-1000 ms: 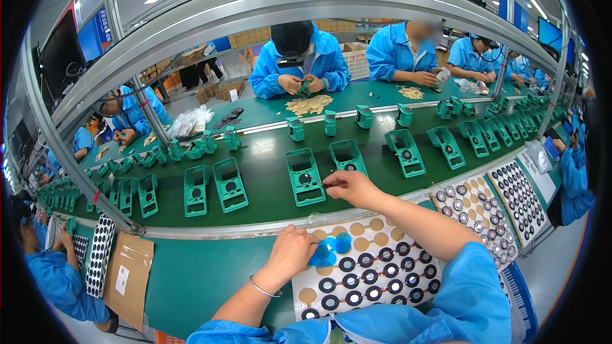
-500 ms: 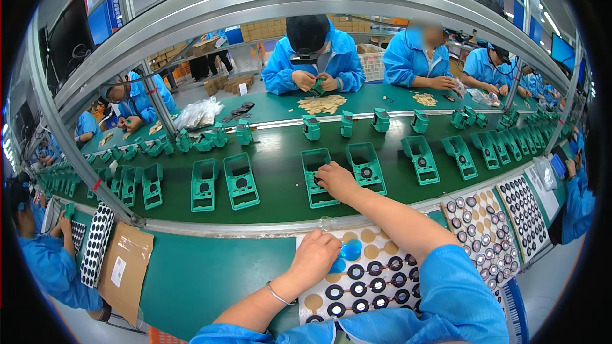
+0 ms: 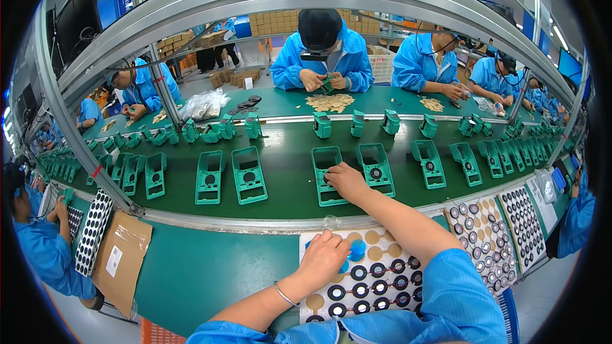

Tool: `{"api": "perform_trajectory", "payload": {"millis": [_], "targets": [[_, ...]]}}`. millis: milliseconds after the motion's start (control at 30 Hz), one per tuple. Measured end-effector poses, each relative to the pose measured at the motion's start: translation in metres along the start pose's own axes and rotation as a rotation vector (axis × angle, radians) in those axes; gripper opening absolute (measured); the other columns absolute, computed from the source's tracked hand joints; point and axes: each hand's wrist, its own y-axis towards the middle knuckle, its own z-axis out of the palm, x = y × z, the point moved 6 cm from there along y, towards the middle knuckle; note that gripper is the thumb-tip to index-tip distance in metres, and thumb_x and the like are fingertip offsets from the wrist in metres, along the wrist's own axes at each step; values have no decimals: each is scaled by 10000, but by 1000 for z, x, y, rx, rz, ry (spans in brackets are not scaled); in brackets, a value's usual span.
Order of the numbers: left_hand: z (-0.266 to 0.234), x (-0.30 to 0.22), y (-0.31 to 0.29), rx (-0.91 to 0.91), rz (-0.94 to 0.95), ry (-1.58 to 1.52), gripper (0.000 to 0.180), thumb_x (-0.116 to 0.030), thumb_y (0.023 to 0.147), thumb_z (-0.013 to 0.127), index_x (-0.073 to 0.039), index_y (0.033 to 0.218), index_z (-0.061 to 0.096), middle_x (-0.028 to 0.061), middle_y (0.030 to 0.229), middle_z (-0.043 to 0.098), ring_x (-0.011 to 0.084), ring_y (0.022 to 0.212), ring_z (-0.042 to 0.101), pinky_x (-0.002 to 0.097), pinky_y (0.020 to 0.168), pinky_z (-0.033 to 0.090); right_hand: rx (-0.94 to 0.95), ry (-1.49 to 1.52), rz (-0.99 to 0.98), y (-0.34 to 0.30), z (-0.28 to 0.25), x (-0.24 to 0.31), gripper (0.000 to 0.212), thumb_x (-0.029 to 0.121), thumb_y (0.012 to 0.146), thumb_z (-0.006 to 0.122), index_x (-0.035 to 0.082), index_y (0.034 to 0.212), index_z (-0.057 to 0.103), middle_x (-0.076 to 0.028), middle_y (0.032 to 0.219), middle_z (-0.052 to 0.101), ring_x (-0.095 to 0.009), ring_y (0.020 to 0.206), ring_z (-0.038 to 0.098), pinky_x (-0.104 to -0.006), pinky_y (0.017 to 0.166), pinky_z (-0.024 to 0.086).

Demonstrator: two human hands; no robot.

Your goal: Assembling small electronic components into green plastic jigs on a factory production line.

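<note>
My right hand (image 3: 347, 182) reaches over the belt into a green plastic housing (image 3: 331, 203). Its fingertips are drawn together at the dark round part inside, and they hide what is between them. Beside that housing stands another green housing (image 3: 384, 186) with a black disc in it. My left hand (image 3: 324, 257) is low over a white sheet (image 3: 322, 287), fingers bent and closed at a piece of translucent blue film (image 3: 357, 250); its fingertips are partly hidden. Rows of black rings with pale centres (image 3: 380, 286) and tan round stickers (image 3: 314, 302) lie on the sheet.
A metal rail (image 3: 255, 224) separates my bench from the green belt (image 3: 287, 178), where several housings stand in rows. At right lie sheets of round parts (image 3: 482, 242); at left, a cardboard piece (image 3: 122, 256). Co-workers in blue sit across and at both sides.
The whole view has shifted slightly, so the scene sits a little further right. Both hands keep almost the same places, the right in the housing and the left at the blue film.
</note>
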Motion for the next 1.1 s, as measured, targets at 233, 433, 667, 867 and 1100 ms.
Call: {"api": "perform_trajectory", "payload": {"millis": [233, 433, 667, 867, 1100], "targets": [[-1, 0, -3, -1, -3, 1, 122, -123, 753, 630, -64, 846, 578, 58, 808, 529, 236, 781, 484, 342, 709, 405, -59, -30, -50, -8, -3, 4, 158, 85, 732, 609, 61, 889, 611, -53, 916, 588, -236, 853, 535, -336, 734, 470], [1, 4, -4, 0, 1, 19, 123, -122, 754, 629, -63, 850, 581, 57, 806, 528, 236, 782, 483, 341, 702, 402, 7, -69, -104, -8, -1, 7, 197, 64, 718, 597, 34, 912, 602, -76, 925, 574, -245, 852, 527, -335, 767, 456], [-5, -3, -1, 12, 22, 48, 103, -128, 757, 628, -65, 814, 571, 61, 791, 520, 239, 788, 483, 342, 709, 406, 9, -203, -58, -16, -5, 13, 319, 183, 762, 535, 32, 1037, 596, -169, 1178, 508, -336, 1124, 442, -402, 931, 385], [-7, 1, -8, -26, -34, -107, 80, -114, 806, 585, -52, 855, 589, 100, 821, 588, 299, 764, 558, 371, 700, 457, -193, 257, 267, -24, -57, -10, 316, 182, 835, 571, 47, 1121, 578, -205, 1214, 476, -371, 1118, 442, -425, 900, 411], [-14, -5, -4, -60, -135, -240, 80, -108, 829, 558, -53, 886, 570, 116, 827, 577, 320, 715, 586, 393, 623, 484, 169, 656, 196, -66, -161, 90, 306, 216, 862, 579, 55, 1123, 573, -117, 1000, 604, -237, 910, 584, -335, 779, 465]]}}
